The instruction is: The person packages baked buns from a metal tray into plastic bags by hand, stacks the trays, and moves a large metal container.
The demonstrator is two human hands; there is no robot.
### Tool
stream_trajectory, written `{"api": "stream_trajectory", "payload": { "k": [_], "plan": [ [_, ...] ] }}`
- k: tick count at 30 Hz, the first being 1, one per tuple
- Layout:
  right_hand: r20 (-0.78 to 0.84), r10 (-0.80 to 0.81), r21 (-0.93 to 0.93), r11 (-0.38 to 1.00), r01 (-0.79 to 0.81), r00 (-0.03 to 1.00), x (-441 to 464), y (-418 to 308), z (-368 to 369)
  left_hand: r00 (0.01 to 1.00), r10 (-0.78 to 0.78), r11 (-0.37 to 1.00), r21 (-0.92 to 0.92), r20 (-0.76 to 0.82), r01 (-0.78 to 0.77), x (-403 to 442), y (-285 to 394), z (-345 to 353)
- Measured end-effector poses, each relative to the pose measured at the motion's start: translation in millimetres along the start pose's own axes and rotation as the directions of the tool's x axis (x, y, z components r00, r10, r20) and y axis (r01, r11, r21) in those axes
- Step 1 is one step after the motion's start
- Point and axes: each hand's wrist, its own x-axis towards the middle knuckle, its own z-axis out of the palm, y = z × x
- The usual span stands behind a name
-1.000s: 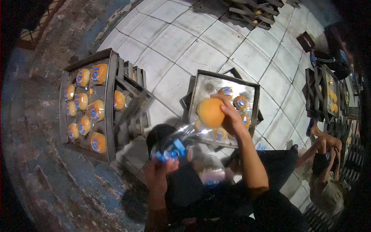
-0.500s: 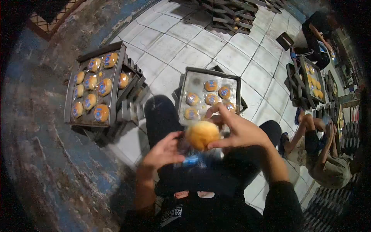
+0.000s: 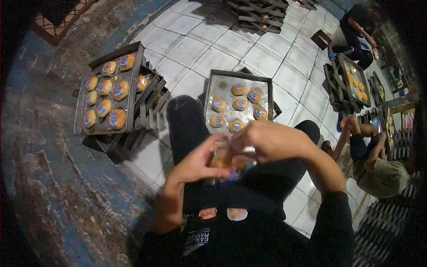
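Observation:
Over my lap, a golden bun (image 3: 221, 160) sits inside a clear plastic wrapper (image 3: 231, 176) with a blue print, partly hidden by my fingers and blurred. My left hand (image 3: 198, 163) is closed around the bun's left side, thumb below it. Bent over from the right, my right hand (image 3: 269, 141) has its fingers closed at the wrapper's upper edge; exactly what they pinch is hidden. Just beyond my hands is a metal tray (image 3: 215, 76) with several wrapped buns (image 3: 240, 104) lying apart on it.
To my left, a tilted tray (image 3: 136, 58) of wrapped buns rests on a stack of trays. On the right, two people (image 3: 384, 175), (image 3: 356, 33) sit beside more bun trays (image 3: 356, 84). Stacked dark trays (image 3: 260, 18) stand at the far end of the tiled floor.
The bun, bare-looking in my right fingers before, is now lower between both hands within the wrapper. My right hand has turned over, knuckles up. The view has shifted slightly.

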Motion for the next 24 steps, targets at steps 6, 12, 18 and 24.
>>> {"api": "stream_trajectory", "payload": {
  "k": [6,12,18,24],
  "plan": [
    [-0.193,-0.024,-0.654,0.749,-0.111,0.981,12,-19,53,0.932,-0.051,0.747,-0.633,-0.359,-0.203,16,-23,-1],
    [-0.228,0.009,-0.18,0.982,-0.051,0.974,23,-36,75,0.863,0.128,0.585,-0.665,-0.489,-0.464,30,10,4],
    [-0.36,0.008,-0.262,0.959,-0.11,0.933,33,-34,87,0.79,0.177,0.6,-0.572,-0.588,-0.56,37,19,5],
    [-0.012,-0.062,0.658,0.751,0.054,0.998,16,-33,62,0.748,0.207,0.612,-0.513,-0.631,-0.602,19,19,-18]
  ]
}}
